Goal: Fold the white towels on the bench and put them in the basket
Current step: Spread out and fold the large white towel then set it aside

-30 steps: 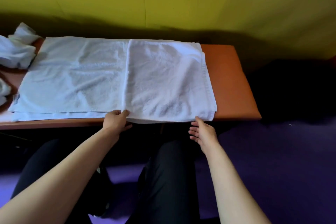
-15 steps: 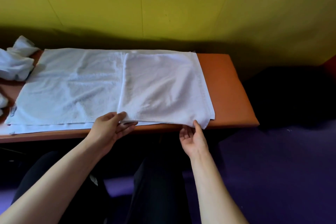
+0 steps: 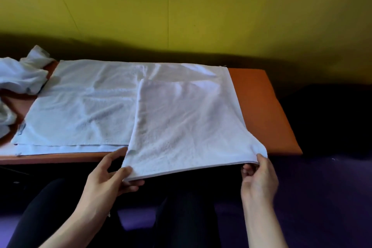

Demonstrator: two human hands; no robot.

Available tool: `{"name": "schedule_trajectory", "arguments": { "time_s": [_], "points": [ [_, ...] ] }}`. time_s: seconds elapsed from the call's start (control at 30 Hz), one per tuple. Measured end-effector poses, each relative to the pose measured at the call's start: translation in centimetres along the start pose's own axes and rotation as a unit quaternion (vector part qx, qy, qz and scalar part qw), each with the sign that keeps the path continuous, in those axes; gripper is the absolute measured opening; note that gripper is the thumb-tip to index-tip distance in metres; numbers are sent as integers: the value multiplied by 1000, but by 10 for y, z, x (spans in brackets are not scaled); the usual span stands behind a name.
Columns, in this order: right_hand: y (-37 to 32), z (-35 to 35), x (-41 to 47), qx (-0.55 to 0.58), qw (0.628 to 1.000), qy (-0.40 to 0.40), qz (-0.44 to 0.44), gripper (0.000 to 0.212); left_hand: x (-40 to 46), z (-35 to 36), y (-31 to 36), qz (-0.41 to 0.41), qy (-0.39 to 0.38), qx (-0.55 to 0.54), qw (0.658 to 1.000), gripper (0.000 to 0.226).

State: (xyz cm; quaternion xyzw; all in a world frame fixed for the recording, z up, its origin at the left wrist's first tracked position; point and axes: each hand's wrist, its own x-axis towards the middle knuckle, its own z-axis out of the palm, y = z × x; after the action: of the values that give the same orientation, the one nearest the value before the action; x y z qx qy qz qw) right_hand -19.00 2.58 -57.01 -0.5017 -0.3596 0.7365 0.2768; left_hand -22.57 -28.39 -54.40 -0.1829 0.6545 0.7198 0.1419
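A folded white towel [image 3: 187, 123] lies across the right half of the orange bench [image 3: 259, 106], its near edge lifted off the bench toward me. My left hand [image 3: 108, 179] pinches the near left corner, and my right hand [image 3: 258, 179] grips the near right corner. Under it, another white towel [image 3: 84, 104] is spread flat over the middle of the bench. No basket is in view.
Crumpled white towels [image 3: 22, 76] are heaped at the bench's left end. A yellow-green wall [image 3: 181, 6] stands right behind the bench. My dark-trousered legs [image 3: 181, 217] are below, over purple floor [image 3: 322, 197] to the right.
Both hands have closed on the near corners of the folded towel and pulled its near edge up and off the bench toward me. The view has moved closer.
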Motion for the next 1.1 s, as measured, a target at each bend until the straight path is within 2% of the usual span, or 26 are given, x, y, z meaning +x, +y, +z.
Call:
{"name": "schedule_trajectory", "arguments": {
  "time_s": [0.13, 0.2, 0.23, 0.3, 0.33, 0.4, 0.47, 0.6, 0.9, 1.0, 1.03, 1.1],
  "points": [
    [-2, 16, 8, -33, 999, -5, -19, 8, 15, 0, 0, 3, -39, -11, 999, 19],
    [-7, 34, 21, -42, 998, -12, -37, 13, 30, 1, 3, 15, -77, 13, 997, 34],
    [-11, 46, 30, -43, 998, -19, -52, 20, 38, 4, 7, 30, -80, 54, 995, 34],
    [-21, 73, 44, -45, 995, -41, -78, 30, 59, 13, 20, 83, -36, 131, 987, 10],
    [-27, 88, 50, -50, 993, -57, -87, 26, 71, 18, 28, 110, -4, 161, 981, 6],
    [-38, 119, 60, -67, 989, -95, -95, 11, 102, 25, 43, 156, 52, 215, 963, 20],
    [-45, 150, 72, -78, 984, -131, -95, 14, 136, 30, 59, 185, 101, 269, 940, 25],
    [-47, 201, 105, -99, 974, -189, -77, 9, 201, 45, 81, 173, 139, 282, 933, 26],
    [-20, 267, 164, -183, 964, -170, -96, 13, 301, 66, 82, 136, 166, 279, 936, 33],
    [-5, 273, 176, -194, 957, -190, -100, 32, 306, 67, 71, 118, 149, 292, 937, 37],
    [1, 270, 178, -216, 950, -193, -114, 39, 302, 65, 66, 114, 141, 308, 934, 40],
    [11, 258, 172, -284, 918, -189, -203, 38, 287, 57, 55, 117, 129, 346, 922, 42]
  ]
}}
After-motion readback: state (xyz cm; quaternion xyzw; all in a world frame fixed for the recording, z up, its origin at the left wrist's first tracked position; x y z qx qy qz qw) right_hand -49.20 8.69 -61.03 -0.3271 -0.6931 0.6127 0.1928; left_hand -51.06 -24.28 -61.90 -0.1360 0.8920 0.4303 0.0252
